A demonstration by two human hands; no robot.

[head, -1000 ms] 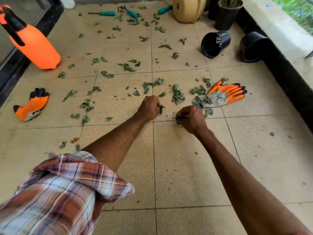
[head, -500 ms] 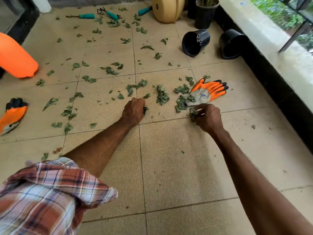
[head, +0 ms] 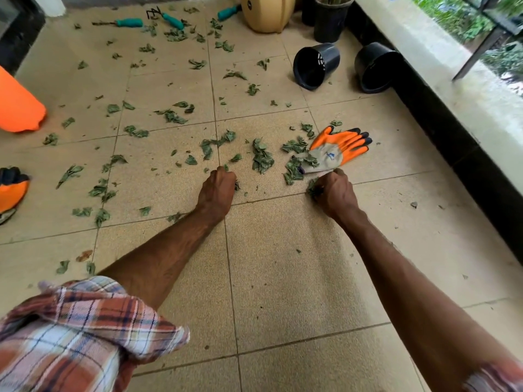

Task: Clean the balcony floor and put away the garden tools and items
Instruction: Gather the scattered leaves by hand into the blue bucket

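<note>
1. The left hand (head: 218,188) rests knuckles-down on the floor (head: 283,278), its fingers (head: 223,173) curled tight into a fist. Bits of green leaf stick out at the fist's right edge.
2. The right hand (head: 335,193) is also down on the tiles, its fingers curled round a clump of leaves (head: 312,189) that shows at its left side.
3. Just beyond the right hand lies an orange-and-grey glove (head: 336,149), flat, with its cuff touching or nearly touching the knuckles and leaves heaped against that cuff.
4. Between the two hands, a little farther out, sits a small leaf pile (head: 263,159). More loose leaves are scattered over the tiles ahead and to the left.
5. A second glove (head: 11,190) lies at the left edge, with an orange bottle (head: 17,106) beyond it, cut off by the frame.
6. Two black pots (head: 315,65) (head: 373,67) lie on their sides near the ledge (head: 452,66).
7. At the far end of the floor lie three teal-handled tools (head: 128,22) (head: 172,21) (head: 229,12), beside a tan container (head: 268,12) and an upright black pot (head: 329,21).
8. A rolled plaid sleeve (head: 70,335) covers the left upper arm.
</note>
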